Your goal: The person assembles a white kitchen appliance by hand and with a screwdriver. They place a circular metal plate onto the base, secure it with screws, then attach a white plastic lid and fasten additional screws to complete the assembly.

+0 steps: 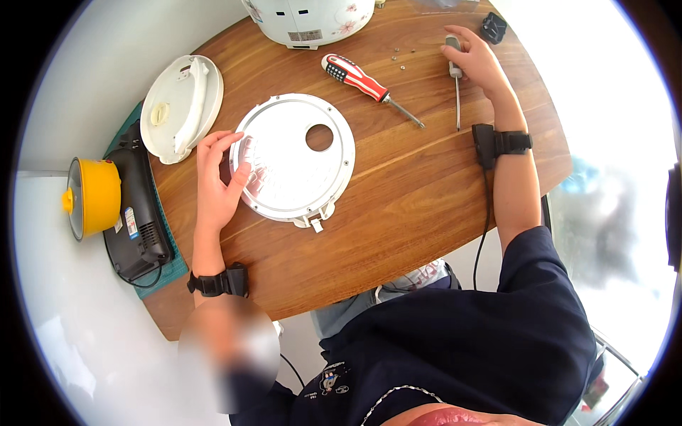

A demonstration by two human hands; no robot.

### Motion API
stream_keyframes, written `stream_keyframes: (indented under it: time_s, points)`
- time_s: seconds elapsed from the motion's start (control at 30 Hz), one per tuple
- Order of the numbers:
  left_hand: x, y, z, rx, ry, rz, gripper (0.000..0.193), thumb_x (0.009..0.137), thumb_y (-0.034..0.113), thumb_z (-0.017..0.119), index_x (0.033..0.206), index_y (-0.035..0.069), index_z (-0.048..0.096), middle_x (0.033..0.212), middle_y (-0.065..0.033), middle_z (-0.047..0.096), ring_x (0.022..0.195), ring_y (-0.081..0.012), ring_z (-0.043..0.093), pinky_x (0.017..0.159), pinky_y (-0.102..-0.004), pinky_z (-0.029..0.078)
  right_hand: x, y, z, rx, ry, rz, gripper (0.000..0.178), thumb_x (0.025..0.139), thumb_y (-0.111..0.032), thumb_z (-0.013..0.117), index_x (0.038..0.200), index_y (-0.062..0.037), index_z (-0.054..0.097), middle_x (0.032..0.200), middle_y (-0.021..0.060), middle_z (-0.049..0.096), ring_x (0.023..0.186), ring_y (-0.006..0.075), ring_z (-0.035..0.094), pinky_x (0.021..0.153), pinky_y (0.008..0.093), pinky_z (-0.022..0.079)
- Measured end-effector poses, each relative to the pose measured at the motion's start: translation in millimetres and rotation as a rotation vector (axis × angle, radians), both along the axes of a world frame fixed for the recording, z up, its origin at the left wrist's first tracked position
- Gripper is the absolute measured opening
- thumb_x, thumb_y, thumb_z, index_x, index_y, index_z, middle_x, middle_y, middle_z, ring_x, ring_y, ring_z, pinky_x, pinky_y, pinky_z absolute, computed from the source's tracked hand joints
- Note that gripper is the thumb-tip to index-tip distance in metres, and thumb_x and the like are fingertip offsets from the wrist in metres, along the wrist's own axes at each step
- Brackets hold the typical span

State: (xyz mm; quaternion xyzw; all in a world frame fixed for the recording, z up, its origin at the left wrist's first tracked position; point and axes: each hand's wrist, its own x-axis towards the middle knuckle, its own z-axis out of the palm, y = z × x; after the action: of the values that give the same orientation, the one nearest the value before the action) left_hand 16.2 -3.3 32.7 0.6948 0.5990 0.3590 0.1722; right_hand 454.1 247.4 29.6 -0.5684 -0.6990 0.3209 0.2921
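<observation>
A round white rice-cooker inner lid point(292, 188) lies on the wooden table, its shiny metal plate facing up and a round hole at its right. At the lid's left rim is my left hand point(217, 177), fingers and thumb apart, the fingertips and thumb touching the edge without closing round it. Toward the far right, my right hand point(477, 62) has its fingers round the grey handle of a slim screwdriver point(457, 92), whose shaft points toward me. Between the hands lies a larger red, white and black screwdriver point(366, 84), untouched.
A white rice-cooker body point(312, 21) stands at the back. Several small screws point(403, 67) lie near the right hand, with a black part point(494, 28) beyond. At left are a white oval cover point(153, 135), a black device point(138, 206) and a yellow pot-shaped thing point(99, 197).
</observation>
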Motion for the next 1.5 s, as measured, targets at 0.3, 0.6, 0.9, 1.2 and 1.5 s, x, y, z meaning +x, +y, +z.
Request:
stream_keyframes:
  time_s: [0.3, 0.6, 0.9, 1.2, 1.5]
  points:
    - [-3.2, 23.9, 38.8, -0.059, -0.236, 0.118, 0.034, 0.101, 0.016, 0.065, 0.133, 0.003, 0.062, 0.129, -0.0065, 0.061, 0.114, -0.0145, 0.055, 0.093, -0.028, 0.049, 18.5, 41.4, -23.4, -0.138, 0.844, 0.07, 0.036, 0.105, -0.021, 0.054, 0.131, 0.0024, 0.061, 0.086, 0.0041, 0.062, 0.065, 0.0063, 0.052, 0.05, 0.0213, 0.036]
    - [93.7, 97.9, 93.4, -0.174, -0.1, -0.14, 0.02, 0.099, 0.015, 0.067, 0.114, 0.004, 0.072, 0.092, -0.0022, 0.071, 0.086, -0.0125, 0.065, 0.08, -0.0291, 0.053, 23.4, 57.7, -39.3, -0.226, 1.019, 0.143, 0.042, 0.103, -0.03, 0.061, 0.131, 0.0006, 0.06, 0.089, 0.0083, 0.063, 0.063, 0.0088, 0.052, 0.051, 0.0225, 0.041]
    - [181.0, 206.9, 87.4, -0.139, 0.565, -0.28, 0.019, 0.084, 0.011, 0.073, 0.101, 0.003, 0.074, 0.096, -0.02, 0.074, 0.097, -0.0367, 0.071, 0.085, -0.046, 0.055, 0.3, 37.8, -13.8, -0.323, 1.123, 0.179, 0.024, 0.106, -0.026, 0.057, 0.117, -0.0063, 0.063, 0.081, 0.0042, 0.066, 0.057, 0.0101, 0.057, 0.044, 0.0213, 0.043]
    - [195.9, 245.1, 58.1, -0.118, 0.621, -0.38, 0.017, 0.078, 0.008, 0.073, 0.095, 0.005, 0.075, 0.095, -0.02, 0.074, 0.098, -0.0376, 0.071, 0.083, -0.0482, 0.055, -3.6, 45.7, -14.9, -0.321, 1.286, 0.103, 0.023, 0.105, -0.024, 0.057, 0.119, -0.0062, 0.064, 0.082, 0.0057, 0.067, 0.061, 0.0127, 0.06, 0.051, 0.0243, 0.048]
    - [198.8, 252.7, 44.3, -0.098, 0.594, -0.389, 0.014, 0.076, 0.007, 0.075, 0.089, 0.003, 0.074, 0.091, -0.0206, 0.073, 0.094, -0.0396, 0.071, 0.08, -0.048, 0.055, -11.2, 42.3, -11.3, -0.168, 1.133, 0.029, 0.024, 0.104, -0.02, 0.058, 0.122, -0.005, 0.062, 0.082, 0.0032, 0.065, 0.061, 0.011, 0.059, 0.046, 0.0238, 0.043]
